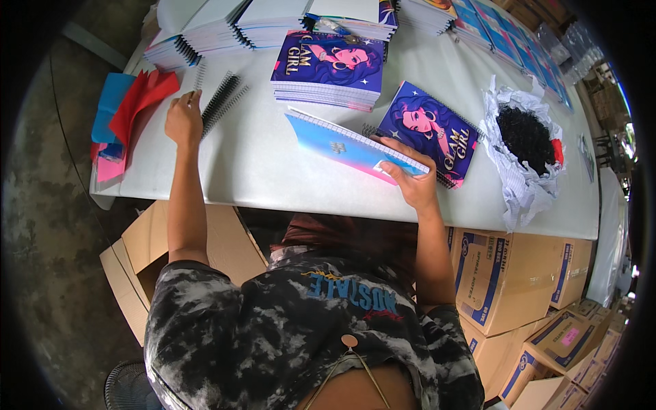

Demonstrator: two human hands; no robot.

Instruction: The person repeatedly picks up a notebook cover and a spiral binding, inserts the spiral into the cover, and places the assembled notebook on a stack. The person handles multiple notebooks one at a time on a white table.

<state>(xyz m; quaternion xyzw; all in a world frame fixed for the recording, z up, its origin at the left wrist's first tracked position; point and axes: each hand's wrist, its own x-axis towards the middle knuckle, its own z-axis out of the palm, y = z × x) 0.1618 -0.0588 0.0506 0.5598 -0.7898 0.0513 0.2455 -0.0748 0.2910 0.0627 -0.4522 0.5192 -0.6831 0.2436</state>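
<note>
- Notebook (352,152), blue and pink, sits tilted in the person's right hand (415,179), over the near half of the pale table (253,171); whether it touches the tabletop, I cannot tell.
- At the far left of the table from where I stand, a blue sheet (106,109) lies beside a rumpled red sheet (140,99), with a pink sheet (111,167) nearer the edge.
- Next comes the left hand (183,121), reaching out with its fingers drawn together at the near end of a thin pale coil (199,76); I cannot tell whether they pinch it.
- Just right of that hand, a bunch of black coils (222,99) lies slantwise on the table.
- Behind them, stacks of spiral-bound pages (273,20) line the far side.
- Around the middle stands a stack of purple notebooks (328,68), each edge showing pale.
- Beyond the blue and pink one, the right hand grips its end firmly, thumb across the face and fingers behind.
- Close by, a single purple notebook (430,130) lies askew, cover up.
- Farther right, a crumpled white wrapper (509,184) surrounds a tangled black heap (526,137).
</note>
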